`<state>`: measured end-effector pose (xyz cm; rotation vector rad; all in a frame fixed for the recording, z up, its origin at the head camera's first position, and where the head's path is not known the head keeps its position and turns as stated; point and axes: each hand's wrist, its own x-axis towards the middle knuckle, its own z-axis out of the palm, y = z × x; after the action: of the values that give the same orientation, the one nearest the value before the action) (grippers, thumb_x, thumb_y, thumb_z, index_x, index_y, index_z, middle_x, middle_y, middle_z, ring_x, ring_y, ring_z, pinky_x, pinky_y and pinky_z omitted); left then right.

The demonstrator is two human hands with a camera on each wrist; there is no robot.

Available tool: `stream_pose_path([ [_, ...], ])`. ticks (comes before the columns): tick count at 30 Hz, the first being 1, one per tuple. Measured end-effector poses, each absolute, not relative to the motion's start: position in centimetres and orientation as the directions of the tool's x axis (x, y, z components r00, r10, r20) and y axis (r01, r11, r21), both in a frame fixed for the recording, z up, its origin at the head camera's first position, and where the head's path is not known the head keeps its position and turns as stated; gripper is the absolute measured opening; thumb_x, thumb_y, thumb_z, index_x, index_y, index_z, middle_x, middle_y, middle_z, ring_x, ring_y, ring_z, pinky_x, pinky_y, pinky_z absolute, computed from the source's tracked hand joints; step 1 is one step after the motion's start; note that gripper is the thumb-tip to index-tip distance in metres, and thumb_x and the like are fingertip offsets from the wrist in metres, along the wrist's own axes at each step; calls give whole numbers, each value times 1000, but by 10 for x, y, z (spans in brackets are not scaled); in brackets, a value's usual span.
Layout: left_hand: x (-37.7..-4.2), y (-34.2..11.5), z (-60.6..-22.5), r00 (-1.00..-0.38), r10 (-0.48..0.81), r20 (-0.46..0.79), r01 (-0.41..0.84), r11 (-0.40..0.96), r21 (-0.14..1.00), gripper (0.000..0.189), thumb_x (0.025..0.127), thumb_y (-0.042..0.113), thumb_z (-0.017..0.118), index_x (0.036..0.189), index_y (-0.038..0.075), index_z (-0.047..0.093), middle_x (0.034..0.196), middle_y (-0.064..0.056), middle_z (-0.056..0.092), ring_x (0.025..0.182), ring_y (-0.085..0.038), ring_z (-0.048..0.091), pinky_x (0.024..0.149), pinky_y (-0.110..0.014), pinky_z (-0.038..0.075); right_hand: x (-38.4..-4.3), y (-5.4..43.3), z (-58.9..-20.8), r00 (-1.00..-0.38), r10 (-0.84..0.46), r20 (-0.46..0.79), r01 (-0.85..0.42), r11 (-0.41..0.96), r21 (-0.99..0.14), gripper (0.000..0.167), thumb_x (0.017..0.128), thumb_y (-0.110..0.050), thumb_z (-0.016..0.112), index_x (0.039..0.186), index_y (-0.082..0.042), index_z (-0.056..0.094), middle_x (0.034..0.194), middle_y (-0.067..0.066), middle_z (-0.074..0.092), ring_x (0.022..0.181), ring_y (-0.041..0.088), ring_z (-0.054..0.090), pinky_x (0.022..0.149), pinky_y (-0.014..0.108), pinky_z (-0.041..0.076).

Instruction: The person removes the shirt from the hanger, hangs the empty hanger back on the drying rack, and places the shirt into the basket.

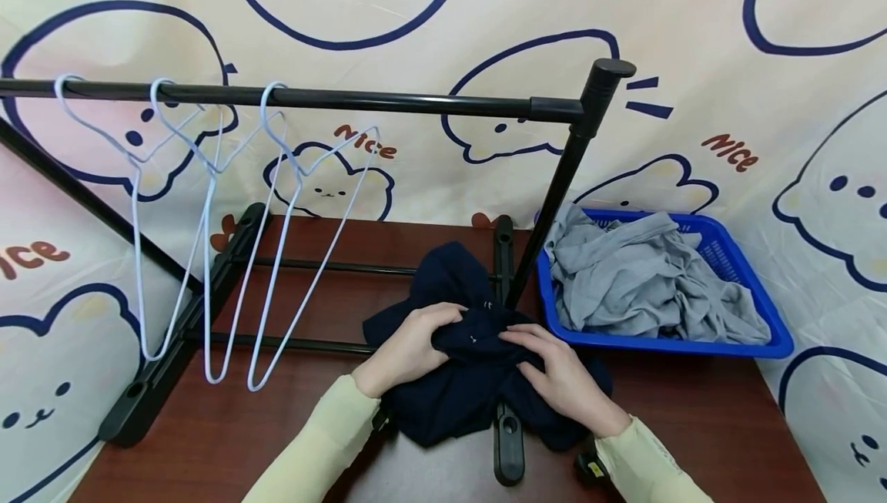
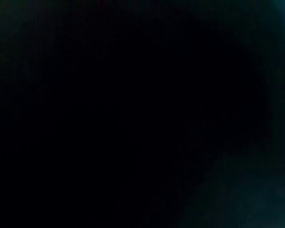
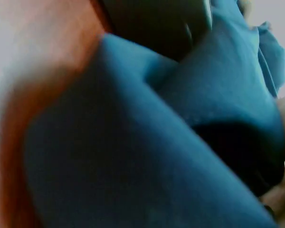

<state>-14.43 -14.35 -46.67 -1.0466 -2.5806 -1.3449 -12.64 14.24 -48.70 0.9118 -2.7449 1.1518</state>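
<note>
A crumpled dark navy garment (image 1: 450,380) lies over the foot of a black rack in the head view, with small pale marks near its middle. My left hand (image 1: 412,345) grips its left side, fingers and thumb bent into the cloth. On the other side, my right hand (image 1: 557,372) holds a fold between fingers and thumb. In the right wrist view the draped cloth (image 3: 147,142) fills most of the picture, and part of a hand shows at the right edge. The left wrist view is nearly black.
Three pale blue hangers (image 1: 277,256) hang from the rack's black rail (image 1: 388,101) on the left. A blue basket (image 1: 779,337) holding grey clothing (image 1: 637,280) stands at the right. Below is a brown tabletop (image 1: 693,426), with a patterned cloth backdrop (image 1: 818,202) around it.
</note>
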Motion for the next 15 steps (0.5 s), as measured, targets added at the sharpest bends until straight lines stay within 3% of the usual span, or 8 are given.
stream_pose_path([
  [5, -134, -136, -454, -753, 505, 423, 631, 367, 684, 28, 90, 7, 78, 113, 21, 70, 138, 5, 59, 128, -13, 54, 102, -35, 47, -117, 139, -479, -832, -409, 375, -550, 518, -655, 57, 83, 16, 71, 126, -21, 72, 131, -5, 64, 122, 20, 59, 86, 41, 54],
  [11, -126, -133, -438, -727, 505, 465, 672, 382, 635, 25, 91, 6, 77, 110, 20, 70, 139, 4, 58, 128, -15, 54, 103, -36, 46, -108, 135, -467, -852, -327, 409, -521, 447, -727, 53, 82, 20, 69, 119, -17, 76, 126, -8, 67, 120, 19, 61, 97, 27, 49],
  [15, -122, -137, -429, -708, 492, 506, 696, 369, 615, 25, 90, 6, 78, 110, 19, 71, 138, 0, 59, 127, -19, 55, 102, -37, 47, -104, 132, -456, -827, -325, 459, -560, 417, -715, 55, 82, 22, 69, 120, -16, 76, 127, -6, 67, 120, 21, 62, 99, 19, 44],
])
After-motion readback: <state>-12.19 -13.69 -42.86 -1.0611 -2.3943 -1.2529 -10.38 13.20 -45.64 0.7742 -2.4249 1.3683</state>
